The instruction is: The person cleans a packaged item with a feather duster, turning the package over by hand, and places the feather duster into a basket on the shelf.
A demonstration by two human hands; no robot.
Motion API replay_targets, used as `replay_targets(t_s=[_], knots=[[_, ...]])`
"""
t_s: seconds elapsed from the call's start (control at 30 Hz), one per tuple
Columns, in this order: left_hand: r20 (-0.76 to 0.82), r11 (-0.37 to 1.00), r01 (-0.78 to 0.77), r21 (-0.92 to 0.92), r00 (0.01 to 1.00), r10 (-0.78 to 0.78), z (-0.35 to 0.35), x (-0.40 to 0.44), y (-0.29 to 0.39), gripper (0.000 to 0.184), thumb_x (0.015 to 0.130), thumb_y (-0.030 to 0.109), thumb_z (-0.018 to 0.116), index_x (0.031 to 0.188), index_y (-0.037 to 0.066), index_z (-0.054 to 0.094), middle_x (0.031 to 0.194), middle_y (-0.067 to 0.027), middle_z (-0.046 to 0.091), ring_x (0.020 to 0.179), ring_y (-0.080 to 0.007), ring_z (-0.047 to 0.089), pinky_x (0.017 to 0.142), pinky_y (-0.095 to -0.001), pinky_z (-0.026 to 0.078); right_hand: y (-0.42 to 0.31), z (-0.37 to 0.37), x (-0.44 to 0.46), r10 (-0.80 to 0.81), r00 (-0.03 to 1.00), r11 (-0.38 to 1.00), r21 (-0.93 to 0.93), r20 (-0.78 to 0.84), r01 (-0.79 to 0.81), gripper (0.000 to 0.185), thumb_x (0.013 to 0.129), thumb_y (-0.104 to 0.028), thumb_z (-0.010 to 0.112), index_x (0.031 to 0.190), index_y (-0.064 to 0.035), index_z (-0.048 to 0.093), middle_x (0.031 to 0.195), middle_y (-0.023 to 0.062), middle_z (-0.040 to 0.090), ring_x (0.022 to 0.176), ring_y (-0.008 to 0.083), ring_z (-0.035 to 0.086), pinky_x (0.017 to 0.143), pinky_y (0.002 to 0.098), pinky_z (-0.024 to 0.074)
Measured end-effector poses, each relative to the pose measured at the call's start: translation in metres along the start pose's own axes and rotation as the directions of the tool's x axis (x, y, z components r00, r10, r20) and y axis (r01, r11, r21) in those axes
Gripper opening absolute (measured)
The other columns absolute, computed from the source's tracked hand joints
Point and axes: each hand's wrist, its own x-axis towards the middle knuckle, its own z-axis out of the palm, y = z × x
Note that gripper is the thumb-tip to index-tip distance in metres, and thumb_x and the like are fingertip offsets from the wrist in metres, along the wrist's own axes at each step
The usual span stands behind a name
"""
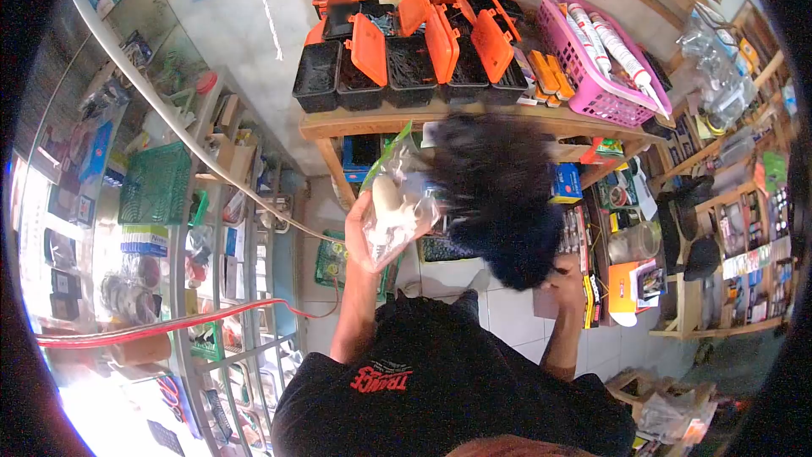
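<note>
My left hand [362, 233] is closed around the edge of a clear plastic packet [404, 218] with a green top. Inside it is a beige, rounded item [386, 195] and some whitish parts that glare hides. Low on the right, my right hand [565, 283] is closed at the lower end of a dark, fluffy duster [499, 195]. The duster is smeared by motion, and its handle is hidden from me. Its bushy head stands right of the packet and covers part of the wooden bench [381, 121] front.
Black bins [412, 68] with orange lids [368, 49] and a pink basket [617, 89] of white tubes stand on the bench. Stocked shelves line both sides. A red-and-clear hose [203, 317] crosses at the left. Green crates [331, 261] sit on the tiled floor [512, 317].
</note>
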Motion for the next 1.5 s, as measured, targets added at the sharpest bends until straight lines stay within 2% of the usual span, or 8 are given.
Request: replay_targets(t_s=[0.13, 0.17, 0.23, 0.4, 0.77, 1.17, 1.4, 1.5], knots=[[0.001, 0.999, -0.038, -0.015, 0.999, 0.038, -0.030, -0.008, 0.000, 0.047, 0.091, 0.029, 0.046, 0.127, -0.002, 0.051, 0.118, -0.0175, 0.061, 0.107, -0.0351, 0.060, 0.096, -0.0516, 0.046, -0.012, -0.016, 0.007, -0.012, 0.993, 0.991, -0.128, 0.114, 0.026, 0.037, 0.083, -0.020, 0.069, 0.054, -0.0054, 0.050, 0.052, -0.0019, 0.046, 0.045, 0.0084, 0.041, 0.042, 0.0267, 0.0283], [-0.055, 0.612, -0.193, 0.767, 0.930, 0.362, -0.106, -0.006, 0.001, 0.045, 0.090, 0.025, 0.047, 0.125, -0.003, 0.050, 0.119, -0.0179, 0.061, 0.107, -0.0341, 0.061, 0.097, -0.0510, 0.047, -0.017, -0.014, 0.009, -0.006, 0.992, 0.979, -0.203, 0.126, 0.032, 0.037, 0.083, -0.020, 0.069, 0.055, -0.0056, 0.050, 0.052, -0.0023, 0.046, 0.045, 0.0081, 0.041, 0.043, 0.0265, 0.0283], [-0.066, 0.994, -0.092, 0.063, 0.993, 0.096, -0.044, -0.007, -0.005, 0.039, 0.091, 0.021, 0.047, 0.120, -0.004, 0.052, 0.115, -0.0190, 0.062, 0.101, -0.0326, 0.063, 0.089, -0.0490, 0.052, -0.018, -0.012, 0.010, 0.022, 0.997, 0.966, -0.258, 0.071, -0.003, 0.038, 0.084, -0.021, 0.068, 0.054, -0.0060, 0.050, 0.051, -0.0026, 0.045, 0.045, 0.0072, 0.040, 0.043, 0.0257, 0.0271], [0.211, 0.970, 0.229, -0.080, 0.955, -0.208, -0.019, -0.006, -0.002, 0.042, 0.092, 0.025, 0.045, 0.120, -0.006, 0.053, 0.111, -0.0222, 0.064, 0.099, -0.0366, 0.064, 0.088, -0.0474, 0.052, -0.017, -0.022, 0.011, 0.060, 0.993, 0.957, -0.287, 0.103, -0.028, 0.037, 0.087, -0.022, 0.067, 0.058, -0.0053, 0.050, 0.053, -0.0052, 0.041, 0.051, 0.0068, 0.039, 0.047, 0.0267, 0.0281], [0.077, 0.971, 0.240, -0.003, 0.968, -0.239, -0.009, -0.006, 0.000, 0.053, 0.091, 0.033, 0.046, 0.130, -0.004, 0.046, 0.114, -0.0231, 0.062, 0.093, -0.0427, 0.064, 0.077, -0.0566, 0.055, -0.049, -0.007, 0.021, 0.090, 0.918, 0.996, 0.054, -0.387, -0.075, 0.030, 0.092, -0.024, 0.061, 0.067, -0.0092, 0.051, 0.055, -0.0038, 0.046, 0.046, 0.0043, 0.040, 0.041, 0.0209, 0.0278], [-0.062, 0.876, 0.270, 0.399, 0.962, -0.268, -0.002, 0.002, -0.017, 0.070, 0.089, 0.046, 0.045, 0.141, 0.000, 0.033, 0.132, -0.0329, 0.045, 0.113, -0.0529, 0.051, 0.079, -0.0695, 0.048, -0.134, -0.038, 0.146, -0.263, 0.875, 0.935, 0.117, -0.406, 0.335, 0.049, 0.085, -0.003, 0.062, 0.133, -0.0023, 0.049, 0.084, 0.0004, 0.062, 0.063, 0.0052, 0.053, 0.050, 0.0181, 0.0393], [0.134, 0.974, 0.218, 0.059, 0.965, -0.224, -0.033, -0.016, -0.002, 0.069, 0.089, 0.044, 0.044, 0.141, 0.000, 0.033, 0.130, -0.0329, 0.047, 0.114, -0.0534, 0.051, 0.079, -0.0698, 0.047, -0.151, -0.128, 0.233, -0.567, 0.752, 0.762, -0.560, -0.336, 0.325, 0.053, 0.085, 0.003, 0.059, 0.135, 0.0033, 0.045, 0.097, 0.0033, 0.066, 0.071, 0.0060, 0.053, 0.062, 0.0204, 0.0411], [-0.150, 0.821, 0.080, 0.566, 0.989, 0.007, -0.003, -0.025, -0.004, 0.068, 0.090, 0.045, 0.043, 0.140, -0.001, 0.034, 0.129, -0.0318, 0.049, 0.114, -0.0512, 0.052, 0.079, -0.0692, 0.048, -0.170, -0.161, 0.258, -0.530, 0.801, 0.613, -0.779, -0.280, 0.134, 0.055, 0.086, -0.009, 0.064, 0.136, 0.0019, 0.045, 0.100, 0.0076, 0.066, 0.080, 0.0095, 0.056, 0.070, 0.0230, 0.0448]])
